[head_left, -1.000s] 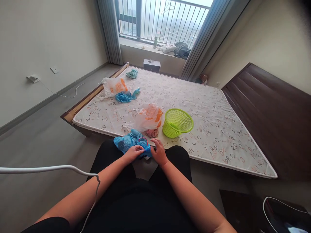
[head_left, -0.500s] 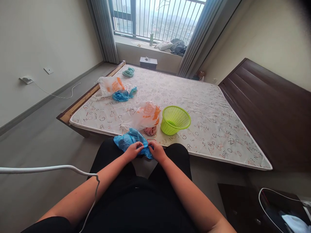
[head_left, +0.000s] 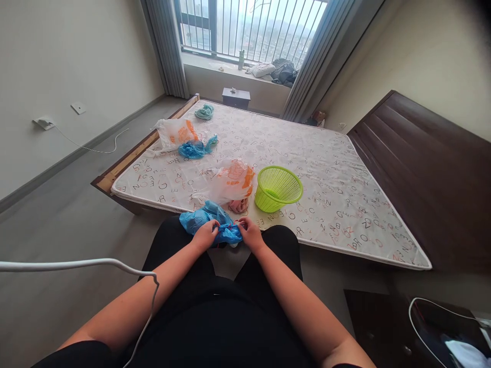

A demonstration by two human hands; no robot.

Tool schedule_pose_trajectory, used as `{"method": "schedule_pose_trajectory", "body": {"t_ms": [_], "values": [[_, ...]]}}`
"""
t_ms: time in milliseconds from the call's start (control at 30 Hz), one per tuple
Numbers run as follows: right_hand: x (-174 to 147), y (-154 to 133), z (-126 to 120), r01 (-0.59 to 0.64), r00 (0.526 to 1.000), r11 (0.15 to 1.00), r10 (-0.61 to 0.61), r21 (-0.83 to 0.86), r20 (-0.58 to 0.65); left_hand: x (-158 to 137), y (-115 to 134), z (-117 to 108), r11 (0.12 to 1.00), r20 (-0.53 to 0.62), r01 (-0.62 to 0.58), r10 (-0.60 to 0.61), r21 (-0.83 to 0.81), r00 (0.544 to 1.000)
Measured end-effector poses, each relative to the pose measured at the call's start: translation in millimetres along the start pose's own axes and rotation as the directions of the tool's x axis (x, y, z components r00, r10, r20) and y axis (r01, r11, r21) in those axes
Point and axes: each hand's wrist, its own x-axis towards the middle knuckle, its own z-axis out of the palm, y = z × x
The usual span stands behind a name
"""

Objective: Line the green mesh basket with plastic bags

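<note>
A crumpled blue plastic bag [head_left: 203, 215] lies across my lap at the mattress edge. My left hand [head_left: 206, 235] pinches its near side, fingers closed on the plastic. Close by on the right, my right hand [head_left: 251, 234] grips the other end of the gathered part between thumb and fingers. A thin red strip shows on the bag between the hands. Just beyond are a folded pink cloth [head_left: 238, 205] and a clear plastic bag with orange print [head_left: 233, 181]. To their right stands a green mesh basket [head_left: 279, 189].
On the bare patterned mattress [head_left: 326, 174] lie another blue bag [head_left: 193, 150], a second orange-printed bag [head_left: 177, 132] and a coiled teal bundle [head_left: 204, 112]. A dark headboard [head_left: 422, 138] rises at right. A white cable [head_left: 76, 265] crosses my left arm.
My hands have moved a little apart, spreading the gathered blue plastic between them. A red strip is now more visible there. The view has shifted slightly.
</note>
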Motion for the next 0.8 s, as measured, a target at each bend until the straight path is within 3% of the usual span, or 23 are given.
{"method": "schedule_pose_trajectory", "body": {"t_ms": [133, 267, 367, 533, 667, 800], "values": [[-1, 0, 0, 0.052, 0.998, 0.996, -0.055, 0.075, 0.030, -3, 11, -5, 0.987, -0.082, -0.157, 0.160, 0.045, 0.984], [-1, 2, 2, 0.062, 0.995, 0.990, -0.071, 0.130, 0.072, -7, 30, -8, 0.950, -0.094, -0.311, 0.310, 0.012, 0.946], [-3, 1, 5, 0.090, 0.987, 0.981, -0.111, 0.173, 0.116, -8, 34, -4, 0.964, -0.027, -0.266, 0.266, -0.003, 0.964], [-8, -4, 7, 0.172, 0.963, 0.967, -0.205, 0.186, 0.175, -2, 20, 7, 0.985, 0.061, -0.137, 0.144, -0.100, 0.988], [-11, -9, 3, 0.225, 0.945, 0.949, -0.268, 0.222, 0.189, 4, 12, 12, 0.972, 0.148, -0.059, 0.094, -0.228, 0.984], [-9, -8, 2, 0.202, 0.946, 0.920, -0.273, 0.334, 0.178, 10, 13, 12, 0.936, 0.221, 0.081, -0.004, -0.343, 0.975]]}}
